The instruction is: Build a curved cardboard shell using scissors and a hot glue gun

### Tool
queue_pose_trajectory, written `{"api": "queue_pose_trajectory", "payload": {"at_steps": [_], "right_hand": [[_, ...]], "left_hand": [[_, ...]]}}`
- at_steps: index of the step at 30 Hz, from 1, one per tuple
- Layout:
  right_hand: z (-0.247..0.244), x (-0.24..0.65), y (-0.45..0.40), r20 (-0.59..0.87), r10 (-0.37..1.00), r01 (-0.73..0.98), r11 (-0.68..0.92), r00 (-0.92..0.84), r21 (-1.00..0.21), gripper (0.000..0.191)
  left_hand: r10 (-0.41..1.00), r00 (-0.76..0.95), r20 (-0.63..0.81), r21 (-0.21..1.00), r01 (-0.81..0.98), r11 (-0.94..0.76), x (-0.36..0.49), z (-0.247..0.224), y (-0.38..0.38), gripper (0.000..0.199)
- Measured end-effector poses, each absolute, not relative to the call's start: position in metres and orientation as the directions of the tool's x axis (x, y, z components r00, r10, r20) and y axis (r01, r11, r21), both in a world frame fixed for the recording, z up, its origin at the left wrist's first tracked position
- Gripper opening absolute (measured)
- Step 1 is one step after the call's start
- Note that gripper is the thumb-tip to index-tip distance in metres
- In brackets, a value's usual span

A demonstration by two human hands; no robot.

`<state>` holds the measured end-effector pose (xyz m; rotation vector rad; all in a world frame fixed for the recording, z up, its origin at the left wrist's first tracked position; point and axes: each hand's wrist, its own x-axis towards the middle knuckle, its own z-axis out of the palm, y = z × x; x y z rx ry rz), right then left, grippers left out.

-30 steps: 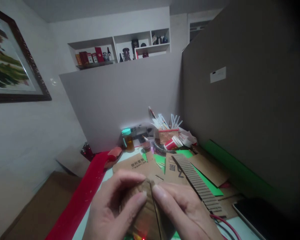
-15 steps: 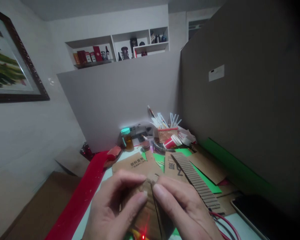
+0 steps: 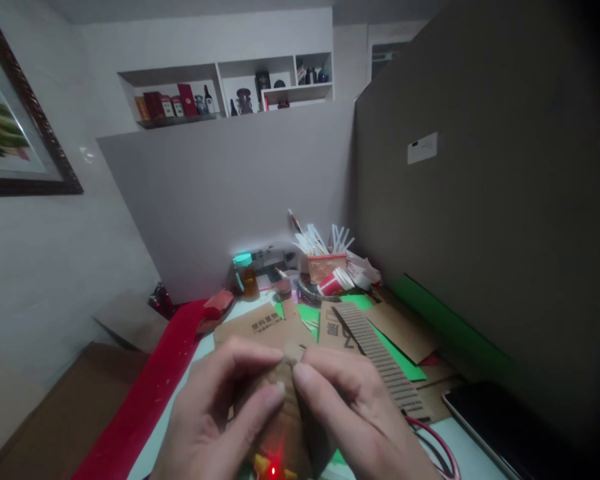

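Both hands meet at the lower middle around a folded brown cardboard piece (image 3: 285, 427). My left hand (image 3: 220, 407) pinches its upper edge between thumb and fingers from the left. From the right, my right hand (image 3: 353, 407) pinches the same top edge, its thumb and index fingertip close to the left fingertips. Below the fingers a red light (image 3: 273, 471) glows beside something yellow at the bottom of the view. The lower part of the cardboard is partly hidden by the hands.
Flat cardboard (image 3: 253, 325), a corrugated strip (image 3: 380, 357) and green sheets lie beyond the hands. A phone (image 3: 500, 427) and red wires are at the right. Farther back stand a bottle (image 3: 247, 280), a box of white strips (image 3: 327, 268) and a tipped red cup (image 3: 334, 283). Red cloth (image 3: 150, 393) runs left.
The whole scene has shifted slightly left in view, the hands with it. Both hands keep their pinch on the cardboard, which now shows a little more creased and turned.
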<state>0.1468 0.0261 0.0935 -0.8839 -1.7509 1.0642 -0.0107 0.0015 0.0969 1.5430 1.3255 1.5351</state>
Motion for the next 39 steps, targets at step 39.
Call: {"api": "queue_pose_trajectory", "payload": {"at_steps": [39], "right_hand": [[0.104, 0.149, 0.020, 0.776, 0.561, 0.385, 0.810, -0.290, -0.442, 0.008]], "left_hand": [[0.847, -0.292, 0.444, 0.882, -0.025, -0.471, -0.060, 0.121, 0.025, 0.003]]}}
